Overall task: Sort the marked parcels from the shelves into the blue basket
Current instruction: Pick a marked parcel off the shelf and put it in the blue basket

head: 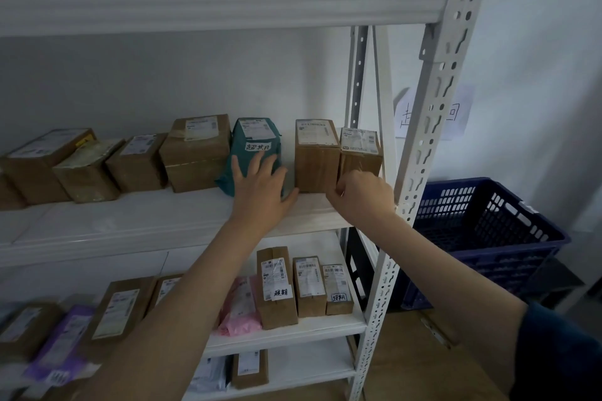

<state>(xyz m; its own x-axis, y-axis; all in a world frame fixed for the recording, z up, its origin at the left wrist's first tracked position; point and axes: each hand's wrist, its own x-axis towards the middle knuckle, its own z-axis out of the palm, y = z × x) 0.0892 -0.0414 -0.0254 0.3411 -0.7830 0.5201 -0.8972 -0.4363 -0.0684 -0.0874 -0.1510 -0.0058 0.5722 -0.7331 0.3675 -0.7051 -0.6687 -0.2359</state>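
Note:
A teal soft parcel point(252, 140) with a handwritten white label stands on the middle shelf point(163, 221). My left hand point(260, 189) lies open against its front, fingers spread. My right hand point(360, 194) is curled into a fist just in front of the rightmost small brown box point(360, 148); I cannot tell whether it touches it. On the shelf below, a tall brown box point(277, 286) and a small brown box point(338, 290) carry handwritten labels too. The blue basket point(488, 238) stands on the right, beyond the shelf post.
Unmarked brown boxes point(195, 153) line the middle shelf to the left, and one point(316, 156) stands between the teal parcel and the rightmost box. A pink bag point(239, 309) and purple bags point(62, 345) lie on the lower shelf. The white perforated post point(420, 153) stands between shelf and basket.

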